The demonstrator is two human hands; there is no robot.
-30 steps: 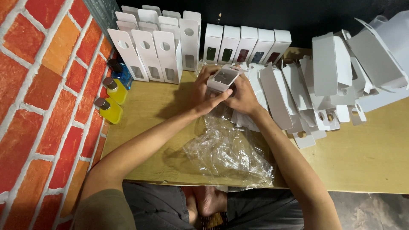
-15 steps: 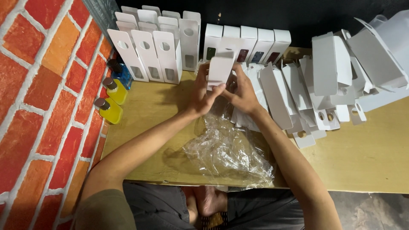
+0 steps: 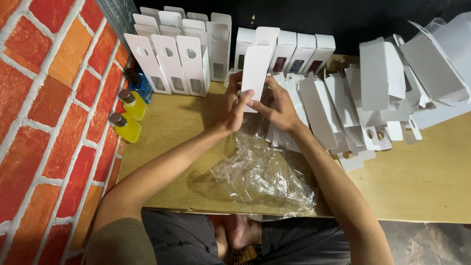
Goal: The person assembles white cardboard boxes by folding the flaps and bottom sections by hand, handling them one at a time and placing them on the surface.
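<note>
White carton (image 3: pixel 256 68) now raised upright, plain side up, where a half-second back tilted lower. Gripped between left hand (image 3: pixel 234 105) and right hand (image 3: pixel 277 105), both closed on it, above crumpled plastic wrap (image 3: pixel 262 172).

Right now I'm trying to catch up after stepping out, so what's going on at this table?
A seated person holds a tall white carton upright over the wooden table, the left hand at its lower left edge and the right hand below it on the right. Finished cartons stand in rows at the back, and flat ones lie piled to the right. Crumpled clear plastic lies near the front edge, with small yellow bottles by the brick wall.
</note>
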